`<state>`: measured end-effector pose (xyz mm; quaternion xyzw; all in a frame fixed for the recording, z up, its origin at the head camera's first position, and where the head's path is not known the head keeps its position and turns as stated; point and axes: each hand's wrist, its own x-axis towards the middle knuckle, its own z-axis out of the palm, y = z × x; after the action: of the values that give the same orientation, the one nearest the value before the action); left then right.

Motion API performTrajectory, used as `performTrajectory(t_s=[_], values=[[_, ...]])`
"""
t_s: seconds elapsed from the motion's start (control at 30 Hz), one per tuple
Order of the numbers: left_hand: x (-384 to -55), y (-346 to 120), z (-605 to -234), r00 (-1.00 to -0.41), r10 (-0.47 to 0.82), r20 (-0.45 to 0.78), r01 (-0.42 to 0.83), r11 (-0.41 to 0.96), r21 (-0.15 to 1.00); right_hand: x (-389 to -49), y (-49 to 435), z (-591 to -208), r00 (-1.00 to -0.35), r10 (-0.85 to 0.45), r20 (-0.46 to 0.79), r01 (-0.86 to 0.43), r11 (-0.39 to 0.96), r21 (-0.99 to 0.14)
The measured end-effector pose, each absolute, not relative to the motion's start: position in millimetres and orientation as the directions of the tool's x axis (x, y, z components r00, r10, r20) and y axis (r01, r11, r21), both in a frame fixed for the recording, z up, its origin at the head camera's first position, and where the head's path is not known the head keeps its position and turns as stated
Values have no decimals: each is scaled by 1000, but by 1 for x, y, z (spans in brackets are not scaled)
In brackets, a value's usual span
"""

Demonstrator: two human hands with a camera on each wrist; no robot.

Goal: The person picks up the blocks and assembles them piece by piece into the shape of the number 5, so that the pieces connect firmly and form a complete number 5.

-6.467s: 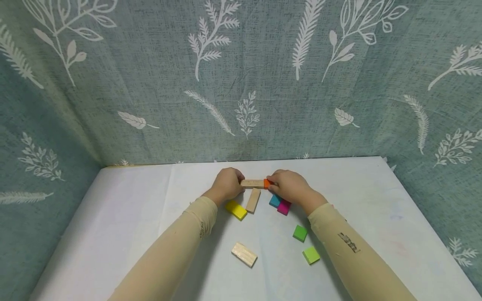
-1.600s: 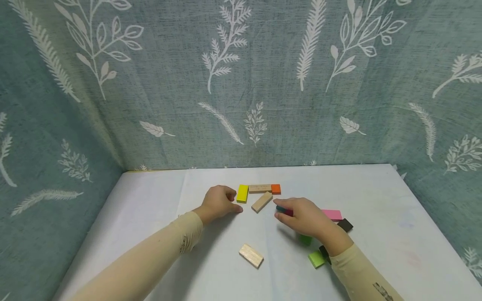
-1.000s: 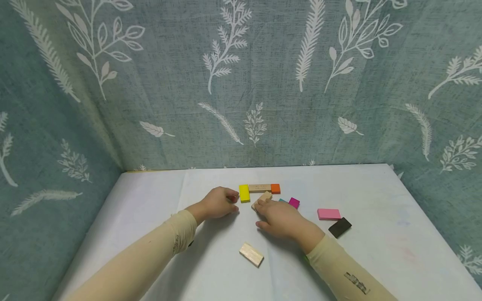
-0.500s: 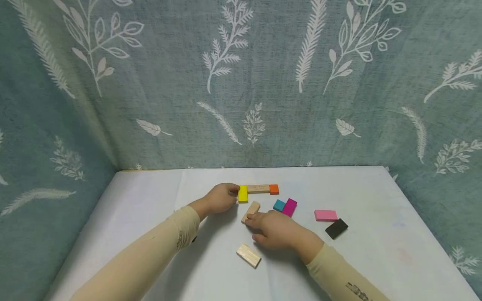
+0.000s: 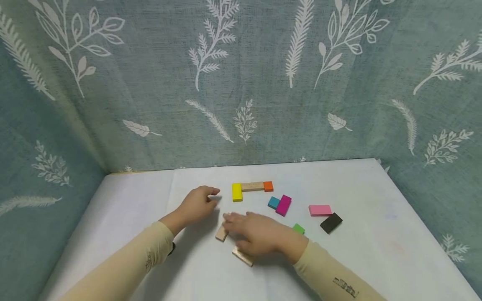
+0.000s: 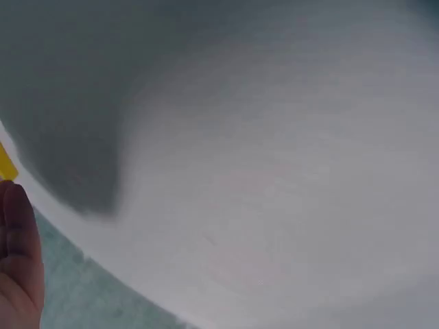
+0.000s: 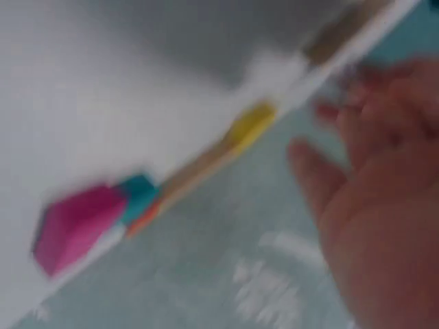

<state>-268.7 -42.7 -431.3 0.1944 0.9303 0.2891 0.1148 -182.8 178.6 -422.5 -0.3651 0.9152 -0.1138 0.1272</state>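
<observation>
My right hand (image 5: 257,234) reaches low across the table, its extended fingers over the far end of a plain wooden block (image 5: 221,233). Below its thumb lies a second, paler wooden block (image 5: 242,256), partly covered by the hand. My left hand (image 5: 196,205) hovers with loosely bent fingers and holds nothing. To its right, a yellow block (image 5: 237,192) stands against the left end of a long wooden block (image 5: 252,187), with an orange block (image 5: 268,186) at the other end. The right wrist view is blurred but shows the right hand's fingers (image 7: 391,123) spread.
A teal block (image 5: 273,202) and a magenta block (image 5: 284,205) touch in the middle of the white table. Farther right lie a pink block (image 5: 320,210) and a black block (image 5: 331,223). A green block (image 5: 298,228) peeks out behind the right wrist. Patterned cloth (image 5: 241,83) rises behind.
The plain wooden block has slid left and toward the front under my right hand's fingers. My left hand has drawn back left from the yellow block, which earlier was brought against the long wooden block.
</observation>
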Motion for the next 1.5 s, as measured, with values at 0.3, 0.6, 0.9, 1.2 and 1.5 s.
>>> performTrajectory(t_s=[0.3,0.6,0.9,1.2,1.5], values=[[-214,-62,-433,-701,713,30,684,659,313,-235,193,-426,-903,-381,-198,-364,924,-115],[-199,-64,-437,-691,723,12,715,680,164,-249,189,-435,-897,-362,-253,-358,932,-61],[-197,-61,-438,-685,716,132,728,679,94,-252,194,-426,-876,-381,-295,-365,924,-113],[-195,-54,-441,-585,806,92,808,588,-16,-252,193,-431,-875,-377,-304,-361,926,-109],[-190,-72,-438,-643,751,149,730,660,-175,-254,193,-430,-869,-375,-323,-361,927,-106]])
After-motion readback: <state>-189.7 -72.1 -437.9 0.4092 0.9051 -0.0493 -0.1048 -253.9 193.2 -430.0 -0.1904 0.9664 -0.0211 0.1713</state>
